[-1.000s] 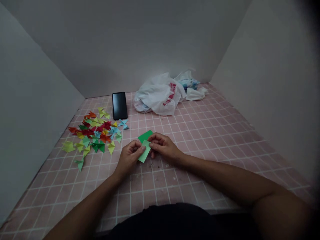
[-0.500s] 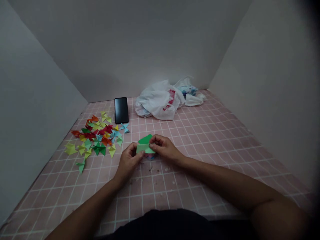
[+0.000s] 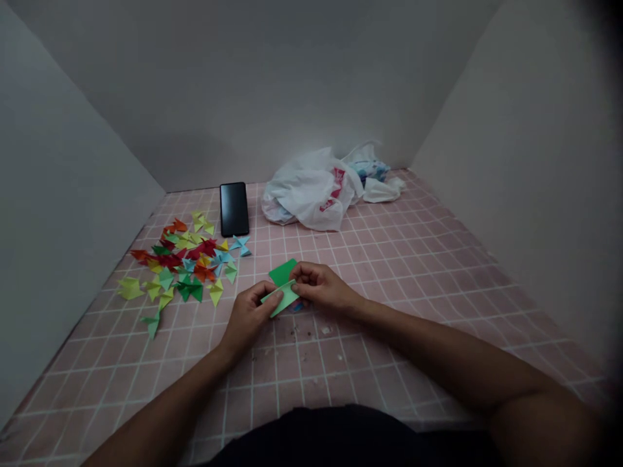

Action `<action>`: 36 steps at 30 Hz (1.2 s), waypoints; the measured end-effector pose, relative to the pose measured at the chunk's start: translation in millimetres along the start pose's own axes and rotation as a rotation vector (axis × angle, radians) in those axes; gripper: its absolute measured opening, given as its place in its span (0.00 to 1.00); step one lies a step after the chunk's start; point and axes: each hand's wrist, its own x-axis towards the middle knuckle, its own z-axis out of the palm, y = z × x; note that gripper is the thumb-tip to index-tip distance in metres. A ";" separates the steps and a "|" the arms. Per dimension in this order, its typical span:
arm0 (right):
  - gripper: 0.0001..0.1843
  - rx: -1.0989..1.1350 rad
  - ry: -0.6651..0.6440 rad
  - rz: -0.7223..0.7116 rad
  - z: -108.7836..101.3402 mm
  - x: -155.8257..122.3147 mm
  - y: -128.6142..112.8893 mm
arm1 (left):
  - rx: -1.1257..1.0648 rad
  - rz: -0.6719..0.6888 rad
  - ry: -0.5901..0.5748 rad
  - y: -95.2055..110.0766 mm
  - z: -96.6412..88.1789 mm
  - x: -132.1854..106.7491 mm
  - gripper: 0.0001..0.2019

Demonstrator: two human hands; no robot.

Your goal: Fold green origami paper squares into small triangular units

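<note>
Walls border a pink, white-gridded surface, above which the left hand and right hand pinch light-green paper.

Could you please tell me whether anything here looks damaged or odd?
Yes: small dark and pale marks dot the pink checked surface on the near side of the light green paper, breaking the grid's even pattern. Whether they are scraps or worn spots, I cannot tell.

Back edge of the table: phone on the left, plastic bag mid-edge, bundle by the right corner! Folded papers spread near the left edge; mid-table, a paper slip between left hand and right hand, green sheet just behind.
</note>
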 end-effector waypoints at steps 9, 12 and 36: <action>0.10 0.016 0.027 0.072 2.0 -1.4 10.6 | -0.002 -0.010 -0.028 -0.3 0.2 0.8 0.16; 0.11 0.035 0.036 0.074 3.5 -2.4 10.2 | 0.011 -0.015 -0.026 -0.1 0.6 1.6 0.16; 0.06 -0.002 0.016 -0.159 -0.3 -7.4 6.2 | -0.433 -0.210 -0.065 -7.7 4.3 0.8 0.12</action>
